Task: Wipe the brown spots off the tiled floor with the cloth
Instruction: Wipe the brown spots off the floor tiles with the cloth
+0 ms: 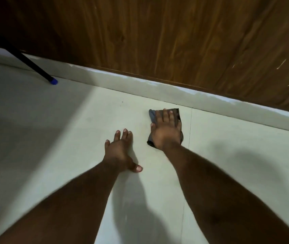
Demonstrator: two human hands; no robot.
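Note:
My right hand (166, 131) lies flat, fingers stretched, pressing a dark grey cloth (152, 115) onto the pale tiled floor (69, 138), close to the skirting. The cloth shows around the hand's edges, most of it hidden under the palm. To its left, my left hand (120, 150) rests flat on the bare tile with fingers spread and nothing in it. One tiny dark speck (122, 102) sits on the tile farther left, near the skirting. I see no brown spots around the cloth.
A pale skirting strip (210, 101) runs diagonally below a brown wood-grain wall panel (157, 36). A thin black pole with a blue tip (53, 81) touches the floor at the upper left. A tile joint (190, 127) runs just right of the cloth.

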